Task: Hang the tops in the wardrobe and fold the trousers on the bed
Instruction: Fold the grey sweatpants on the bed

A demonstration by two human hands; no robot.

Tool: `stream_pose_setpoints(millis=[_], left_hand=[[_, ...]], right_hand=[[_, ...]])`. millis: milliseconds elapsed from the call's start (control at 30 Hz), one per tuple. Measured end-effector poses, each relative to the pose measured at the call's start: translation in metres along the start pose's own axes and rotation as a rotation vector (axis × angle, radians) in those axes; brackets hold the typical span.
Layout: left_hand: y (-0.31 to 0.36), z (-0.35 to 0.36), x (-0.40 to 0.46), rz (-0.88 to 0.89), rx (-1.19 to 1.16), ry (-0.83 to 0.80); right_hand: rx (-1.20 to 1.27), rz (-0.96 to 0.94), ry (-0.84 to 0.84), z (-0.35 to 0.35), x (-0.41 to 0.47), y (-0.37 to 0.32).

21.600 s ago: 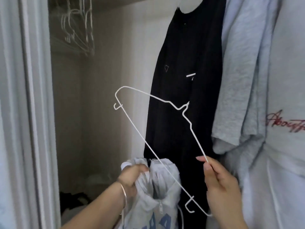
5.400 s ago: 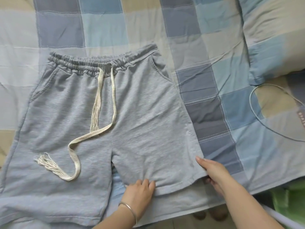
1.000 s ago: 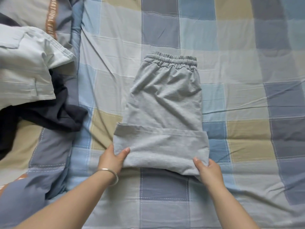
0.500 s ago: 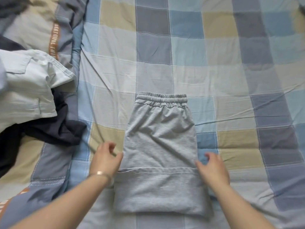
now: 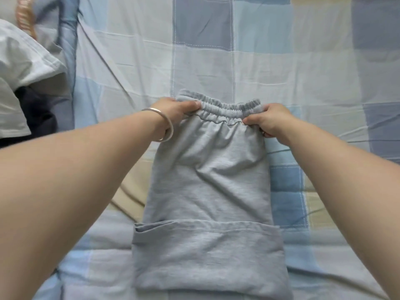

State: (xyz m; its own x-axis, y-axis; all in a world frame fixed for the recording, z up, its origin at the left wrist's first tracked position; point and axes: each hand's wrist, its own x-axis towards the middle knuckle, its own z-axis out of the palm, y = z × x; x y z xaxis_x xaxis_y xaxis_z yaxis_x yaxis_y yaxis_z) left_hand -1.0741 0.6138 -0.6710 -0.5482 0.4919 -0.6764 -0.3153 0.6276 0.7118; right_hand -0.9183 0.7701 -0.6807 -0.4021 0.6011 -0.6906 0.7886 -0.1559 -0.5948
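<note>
**Both hands up at the waistband now**

Far left: white garment (image 5: 19, 68) heaped at the bed's edge, dark garment (image 5: 36, 113) beneath it, both nearer the frame edge than half a second ago. Same checked bedsheet (image 5: 303, 50) throughout.

Left hand (image 5: 175, 110), silver bangle (image 5: 165, 124) at the wrist, gripping the left end of the waistband (image 5: 229, 107), thumb on top, fingers tucked under. Half a second back: hovering, fingers loose, beside the lower fold.

Centre: grey shorts (image 5: 207, 182) lying flat on the sheet, folded lengthwise into a narrow strip, waistband at the far end, leg hems turned up into a cuff-like band (image 5: 205, 254) at the near end. Band unchanged from before; cloth below the waistband now gathered and puckered between the two hands.

Right hand (image 5: 270, 120) pinching the right end of the waistband, fingers curled round the elastic. Earlier: open beside the right edge near the fold.

Both forearms stretched further forward across the bed than before.
</note>
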Motion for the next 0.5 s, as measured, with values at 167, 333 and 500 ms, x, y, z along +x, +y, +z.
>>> stream_pose_setpoints(millis=[167, 333, 500], left_hand=[[0.003, -0.01, -0.04, 0.341, 0.134, -0.036], [-0.087, -0.019, -0.106, 0.92, 0.946, 0.065], [-0.164, 0.011, -0.119, 0.685, 1.319, 0.01]], right_hand=[[-0.111, -0.337, 0.243, -0.007, -0.049, 0.016], [-0.569, -0.796, 0.286, 0.017, -0.132, 0.112], [-0.788, -0.623, 0.186, 0.056, -0.135, 0.178]])
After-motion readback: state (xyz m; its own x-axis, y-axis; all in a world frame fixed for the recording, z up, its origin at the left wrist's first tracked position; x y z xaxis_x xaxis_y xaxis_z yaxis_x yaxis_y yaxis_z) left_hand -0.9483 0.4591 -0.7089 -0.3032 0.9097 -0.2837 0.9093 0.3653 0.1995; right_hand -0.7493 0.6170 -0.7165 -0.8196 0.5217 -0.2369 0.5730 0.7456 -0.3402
